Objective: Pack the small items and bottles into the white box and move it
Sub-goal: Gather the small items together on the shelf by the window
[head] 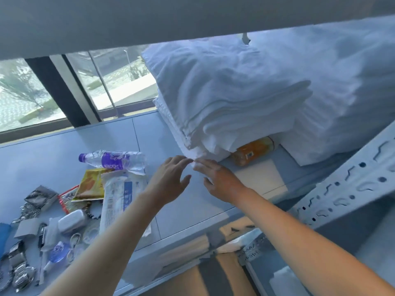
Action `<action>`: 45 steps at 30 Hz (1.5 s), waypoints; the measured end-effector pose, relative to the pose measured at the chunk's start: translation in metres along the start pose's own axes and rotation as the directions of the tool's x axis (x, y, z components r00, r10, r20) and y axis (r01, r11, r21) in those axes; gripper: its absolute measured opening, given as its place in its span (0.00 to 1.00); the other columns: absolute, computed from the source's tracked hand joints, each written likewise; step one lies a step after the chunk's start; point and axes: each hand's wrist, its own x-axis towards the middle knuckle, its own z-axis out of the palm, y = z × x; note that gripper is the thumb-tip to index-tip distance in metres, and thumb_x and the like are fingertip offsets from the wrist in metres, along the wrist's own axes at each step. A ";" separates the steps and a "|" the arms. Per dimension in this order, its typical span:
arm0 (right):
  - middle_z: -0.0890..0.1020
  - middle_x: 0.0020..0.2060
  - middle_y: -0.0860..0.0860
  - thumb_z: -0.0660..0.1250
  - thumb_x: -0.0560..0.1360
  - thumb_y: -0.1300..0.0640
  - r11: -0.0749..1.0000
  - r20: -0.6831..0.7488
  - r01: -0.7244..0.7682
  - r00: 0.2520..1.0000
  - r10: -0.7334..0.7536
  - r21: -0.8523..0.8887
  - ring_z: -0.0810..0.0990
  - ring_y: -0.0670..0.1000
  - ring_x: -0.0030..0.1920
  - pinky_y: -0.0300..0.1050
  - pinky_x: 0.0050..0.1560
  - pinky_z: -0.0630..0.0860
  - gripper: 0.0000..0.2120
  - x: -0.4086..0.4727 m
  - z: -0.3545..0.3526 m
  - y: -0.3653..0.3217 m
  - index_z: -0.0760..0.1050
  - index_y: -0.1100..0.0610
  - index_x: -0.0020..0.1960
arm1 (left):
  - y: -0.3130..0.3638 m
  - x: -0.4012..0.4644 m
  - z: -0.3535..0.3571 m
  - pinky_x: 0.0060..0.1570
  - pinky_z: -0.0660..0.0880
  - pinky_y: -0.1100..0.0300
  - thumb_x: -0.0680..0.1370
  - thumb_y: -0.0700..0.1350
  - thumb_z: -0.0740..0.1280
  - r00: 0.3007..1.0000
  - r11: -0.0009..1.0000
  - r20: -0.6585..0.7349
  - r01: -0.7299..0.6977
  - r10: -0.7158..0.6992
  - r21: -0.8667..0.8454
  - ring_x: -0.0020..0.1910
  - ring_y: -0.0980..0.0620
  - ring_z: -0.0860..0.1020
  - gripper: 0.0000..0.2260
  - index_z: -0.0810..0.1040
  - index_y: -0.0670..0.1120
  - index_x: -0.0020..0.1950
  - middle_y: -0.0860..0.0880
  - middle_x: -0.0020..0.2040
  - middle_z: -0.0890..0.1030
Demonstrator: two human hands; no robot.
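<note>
Both hands, left hand (171,180) and right hand (220,180), reach open-fingered beside the purple-labelled bottle (112,160), writing unreadable.

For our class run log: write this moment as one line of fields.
left hand: open, near towels | right hand: open, at towels' edge | bottle: lying on shelf | box: unseen

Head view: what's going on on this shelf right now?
A person reaches both bare hands, left hand and right hand, to the lower corner of a stack of folded white linens on a pale shelf. A clear plastic bottle with a purple label and scattered small packets lie unpacked at left. No white box is identifiable.
</note>
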 end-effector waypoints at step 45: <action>0.63 0.77 0.52 0.67 0.78 0.62 0.956 -0.177 -0.257 0.957 0.231 -0.140 0.63 0.56 0.75 0.54 0.72 0.70 0.30 -0.073 -0.022 0.008 0.66 0.50 0.77 | 0.047 -0.026 0.046 0.59 0.75 0.51 0.76 0.42 0.71 0.996 0.996 -0.079 0.032 -0.039 -0.087 0.60 0.42 0.75 0.20 0.73 0.48 0.68 0.44 0.64 0.71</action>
